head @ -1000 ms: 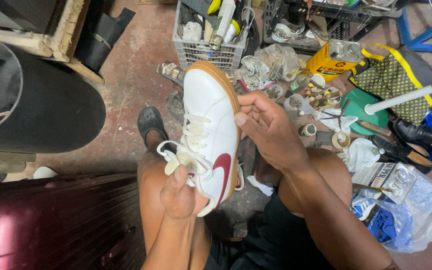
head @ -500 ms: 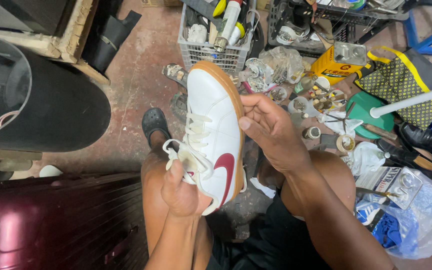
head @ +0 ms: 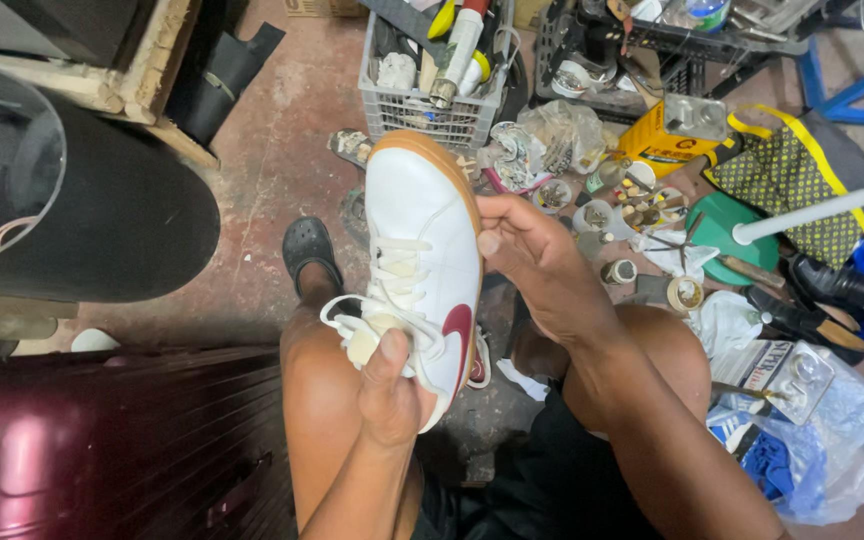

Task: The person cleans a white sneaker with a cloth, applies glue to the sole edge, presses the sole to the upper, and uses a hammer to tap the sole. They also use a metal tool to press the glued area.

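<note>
A white sneaker point(head: 422, 220) with a tan rubber sole, white laces and a dark red side mark is held up over my knees, toe pointing away from me. My left hand point(head: 389, 385) grips its heel and tongue end, thumb pressed on the tongue by the loose lace loops. My right hand point(head: 537, 262) clasps the right side of the sneaker, thumb on the upper and fingers wrapped behind the sole. My left foot in a black clog point(head: 309, 250) rests on the floor below the sneaker.
A grey plastic crate point(head: 430, 110) of tubes and tools stands beyond the toe. Small tins, tape rolls and scissors point(head: 642, 215) litter the floor at right, with black shoes point(head: 822, 295) and plastic bags point(head: 832, 440). A black cylinder point(head: 92, 205) and a maroon panel point(head: 102, 440) fill the left.
The sneaker and both hands hold nearly the same pose. My left thumb has shifted slightly on the tongue, and the view has drifted a little.
</note>
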